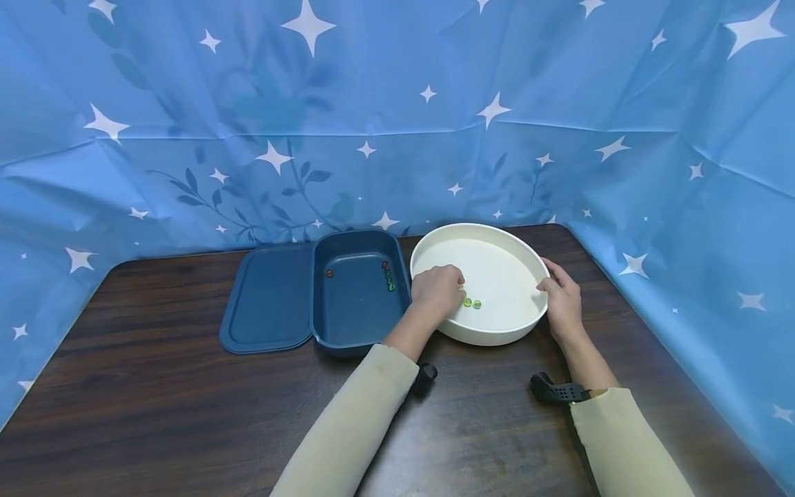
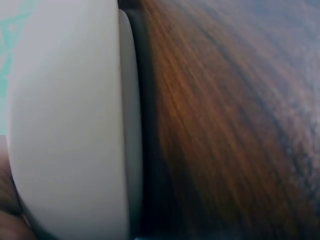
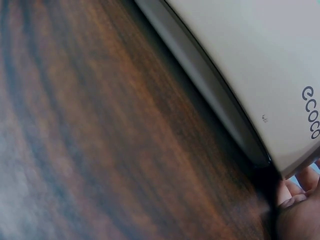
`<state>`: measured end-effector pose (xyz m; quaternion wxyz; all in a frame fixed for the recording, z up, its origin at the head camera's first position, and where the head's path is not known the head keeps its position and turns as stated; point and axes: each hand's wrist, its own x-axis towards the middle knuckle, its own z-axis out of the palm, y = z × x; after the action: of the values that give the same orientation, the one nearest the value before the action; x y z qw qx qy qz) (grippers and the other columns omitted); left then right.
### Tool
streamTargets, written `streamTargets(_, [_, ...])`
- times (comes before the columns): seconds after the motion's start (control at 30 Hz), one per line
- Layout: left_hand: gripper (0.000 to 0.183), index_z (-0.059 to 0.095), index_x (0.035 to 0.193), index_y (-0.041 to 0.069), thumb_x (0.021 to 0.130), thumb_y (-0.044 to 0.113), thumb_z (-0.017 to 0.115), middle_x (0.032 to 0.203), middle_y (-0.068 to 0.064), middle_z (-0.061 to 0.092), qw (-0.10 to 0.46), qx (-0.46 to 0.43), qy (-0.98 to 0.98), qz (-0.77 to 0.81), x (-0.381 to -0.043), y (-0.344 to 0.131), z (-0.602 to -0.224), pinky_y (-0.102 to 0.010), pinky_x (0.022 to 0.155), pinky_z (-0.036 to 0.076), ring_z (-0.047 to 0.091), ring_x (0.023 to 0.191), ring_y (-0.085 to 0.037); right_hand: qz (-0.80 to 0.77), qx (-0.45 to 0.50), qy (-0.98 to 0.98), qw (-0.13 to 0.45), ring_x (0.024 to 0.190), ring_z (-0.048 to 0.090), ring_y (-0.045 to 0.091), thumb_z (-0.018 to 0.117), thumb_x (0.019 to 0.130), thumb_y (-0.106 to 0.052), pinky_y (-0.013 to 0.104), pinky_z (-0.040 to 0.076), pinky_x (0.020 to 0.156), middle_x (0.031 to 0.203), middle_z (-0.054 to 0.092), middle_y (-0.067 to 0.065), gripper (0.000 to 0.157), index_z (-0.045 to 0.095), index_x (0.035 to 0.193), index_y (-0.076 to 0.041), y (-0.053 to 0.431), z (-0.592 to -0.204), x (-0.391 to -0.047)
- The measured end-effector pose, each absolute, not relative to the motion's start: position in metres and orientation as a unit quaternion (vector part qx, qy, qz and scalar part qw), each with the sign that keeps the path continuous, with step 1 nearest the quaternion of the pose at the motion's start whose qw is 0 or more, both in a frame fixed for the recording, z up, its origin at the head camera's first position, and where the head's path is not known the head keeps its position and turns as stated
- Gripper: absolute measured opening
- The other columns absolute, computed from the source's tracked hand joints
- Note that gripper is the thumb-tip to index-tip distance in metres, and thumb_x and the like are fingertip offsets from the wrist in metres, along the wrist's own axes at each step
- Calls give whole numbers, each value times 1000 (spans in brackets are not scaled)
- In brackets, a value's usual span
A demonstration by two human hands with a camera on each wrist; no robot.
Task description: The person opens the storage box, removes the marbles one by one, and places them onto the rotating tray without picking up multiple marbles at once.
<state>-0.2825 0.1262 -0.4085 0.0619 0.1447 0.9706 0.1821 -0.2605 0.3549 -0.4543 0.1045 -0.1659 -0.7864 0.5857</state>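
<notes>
A round white tray [image 1: 497, 266] stands on the table, and its outer wall fills much of both wrist views. My right hand [image 1: 564, 300] grips its right rim, thumb on the inside and fingers round the outside. Over the left rim reaches my left hand [image 1: 437, 290], fingers bent down into the tray. Small green glass marbles [image 1: 477, 304] lie on the tray floor right at its fingertips; whether one is pinched, I cannot tell. To the left, a dark blue rectangular box [image 1: 348, 314] holds a reddish-brown marble [image 1: 329, 273] and a short row of red and green marbles [image 1: 389, 279].
A flat blue lid [image 1: 267, 297] lies against the box's left side. The dark wooden table [image 1: 155, 386] extends in front and to the left. A blue star-patterned curtain [image 1: 373, 83] hangs along the back and right edges.
</notes>
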Motion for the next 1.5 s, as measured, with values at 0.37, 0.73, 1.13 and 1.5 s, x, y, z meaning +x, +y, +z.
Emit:
streamTargets(0.37, [30,69,127,18,99,28,66,107,1,73,45,176,921,343,-268,94,-376,-31,81,54,67,95,-14,593,-165,-780,108,147,38,25,37,91,-4,45,33,121,164,35,9,65,40,156,-11,356,-453,-261])
streamTargets(0.73, [20,73,115,10,98,19,66,104,-4,71,91,181,898,392,-269,9,-369,-33,80,53,62,94,-19,589,-164,-784,106,147,37,24,37,91,-4,44,34,119,165,34,8,65,39,156,-12,357,-450,-260])
streamTargets(1.13, [30,71,115,8,86,11,80,108,-6,70,232,296,878,298,-275,-15,-398,-26,80,55,63,93,-15,584,-170,-787,103,146,39,26,37,91,-3,43,37,117,164,35,10,65,39,156,-12,357,-453,-258])
streamTargets(1.5, [14,74,102,11,88,8,77,91,0,68,240,323,871,280,-276,-16,-415,-22,75,52,60,84,-9,588,-172,-784,96,148,38,26,36,92,-5,46,34,120,166,32,7,66,38,157,-14,353,-453,-260])
